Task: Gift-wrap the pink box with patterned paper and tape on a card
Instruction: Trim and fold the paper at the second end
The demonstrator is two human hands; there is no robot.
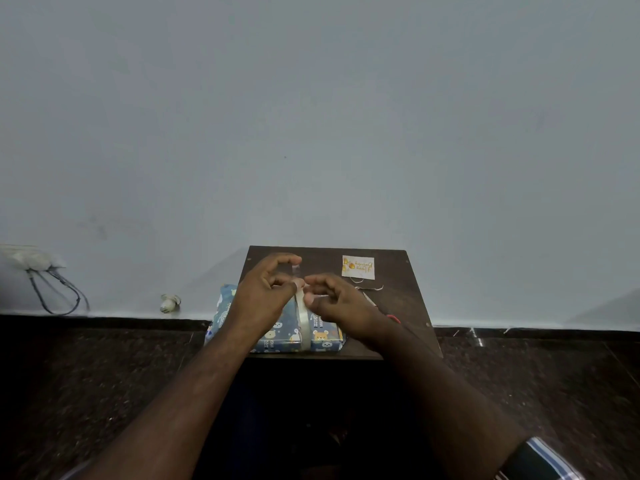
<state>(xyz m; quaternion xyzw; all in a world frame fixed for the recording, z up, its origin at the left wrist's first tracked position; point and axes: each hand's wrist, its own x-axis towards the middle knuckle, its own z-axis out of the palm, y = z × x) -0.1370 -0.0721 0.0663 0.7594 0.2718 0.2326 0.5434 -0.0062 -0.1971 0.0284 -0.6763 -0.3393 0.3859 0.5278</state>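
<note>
Blue bear-patterned wrapped box (277, 336) lies on the small dark wooden desk (398, 306), at its near left part, long axis running left to right. A pale translucent strip of tape (303, 320) crosses it front to back, directly under both hands. Left hand (263, 296) and right hand (341, 304) meet above the box top, fingers (313, 300) curled, apparently pinching the strip's upper end, though blur hides the exact contact. White printed card (357, 267) lies flat at the far right, well apart, nearer the right hand.
</note>
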